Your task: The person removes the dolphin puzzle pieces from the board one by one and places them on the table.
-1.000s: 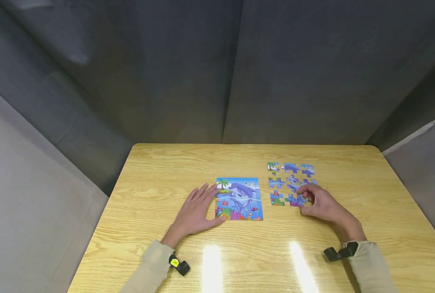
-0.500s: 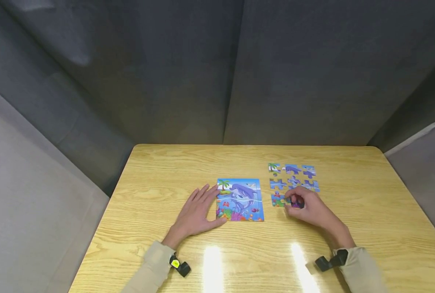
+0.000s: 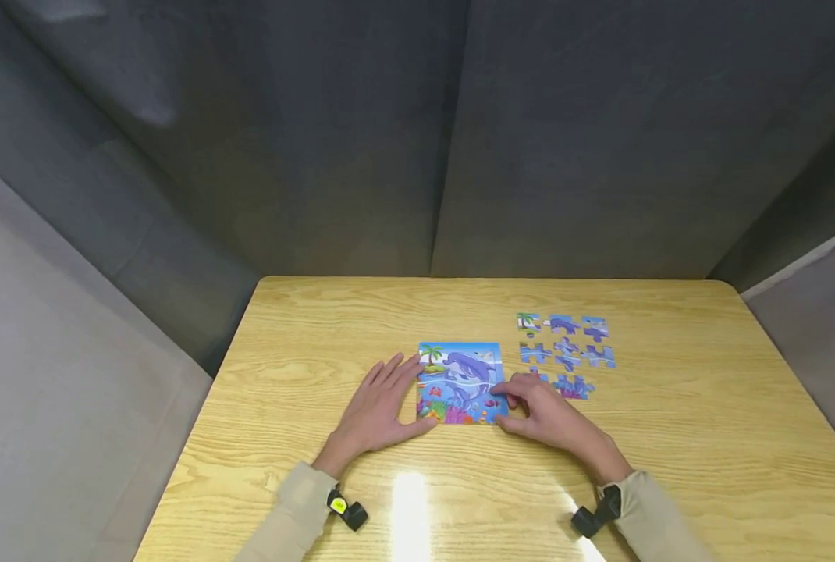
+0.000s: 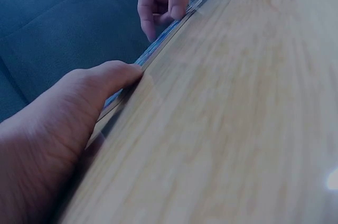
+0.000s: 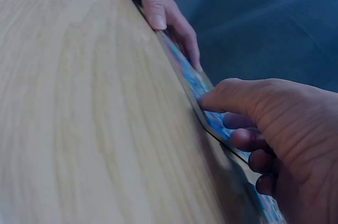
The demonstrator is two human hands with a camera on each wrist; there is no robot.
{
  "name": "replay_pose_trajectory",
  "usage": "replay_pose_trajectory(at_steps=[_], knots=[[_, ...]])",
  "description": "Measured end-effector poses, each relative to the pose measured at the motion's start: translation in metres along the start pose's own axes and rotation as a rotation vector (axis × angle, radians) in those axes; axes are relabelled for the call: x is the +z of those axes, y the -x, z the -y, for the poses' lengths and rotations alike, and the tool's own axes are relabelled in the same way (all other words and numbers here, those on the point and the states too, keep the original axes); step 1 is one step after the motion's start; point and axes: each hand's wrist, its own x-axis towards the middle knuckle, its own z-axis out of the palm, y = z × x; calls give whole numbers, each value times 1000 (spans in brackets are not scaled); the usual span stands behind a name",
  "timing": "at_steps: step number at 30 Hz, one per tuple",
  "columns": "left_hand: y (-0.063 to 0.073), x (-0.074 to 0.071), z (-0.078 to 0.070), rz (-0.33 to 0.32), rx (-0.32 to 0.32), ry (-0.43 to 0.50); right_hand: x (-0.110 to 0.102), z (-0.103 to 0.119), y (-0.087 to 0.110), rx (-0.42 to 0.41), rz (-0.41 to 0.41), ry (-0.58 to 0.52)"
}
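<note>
In the head view a square dolphin puzzle board (image 3: 461,375) lies flat on the table. My left hand (image 3: 375,406) rests along its left side with fingers spread, the thumb at the lower left corner. My right hand (image 3: 549,412) is over the lower right corner of the board, thumb and index finger curled around a puzzle piece mostly hidden by the fingers. In the right wrist view the right thumb (image 5: 216,97) sits right at the board's edge, the other fingers bent beneath it. From the left wrist view, the left thumb (image 4: 119,74) touches the near edge.
Loose jigsaw pieces (image 3: 567,354) lie in rows to the right of the board, a lower one partly behind the right hand. The wooden table (image 3: 305,312) ends at a dark curtain (image 3: 347,156) at the back. Pale grey panels (image 3: 59,375) flank both sides.
My right hand has moved left from the loose pieces' bottom row to the board's lower right corner, its fingers still curled. The left hand has stayed at the board's left side.
</note>
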Motion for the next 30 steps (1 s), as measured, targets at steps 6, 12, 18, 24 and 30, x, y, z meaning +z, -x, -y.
replay_pose_trajectory(at_steps=[6, 12, 18, 24, 30], knots=[[-1, 0, 0, 3, -1, -13, 3, 3, -6, -46, -14, 63], [-1, 2, 2, 5, -3, -18, 6, 1, -11, -76, -46, 113], [-1, 2, 2, 4, -2, -12, 8, -1, -16, -108, -79, 174], [-1, 2, 2, 12, -5, -15, 8, -1, -20, -163, -113, 222], [-1, 3, 3, 13, -6, -21, 9, -1, -19, -166, -93, 205]])
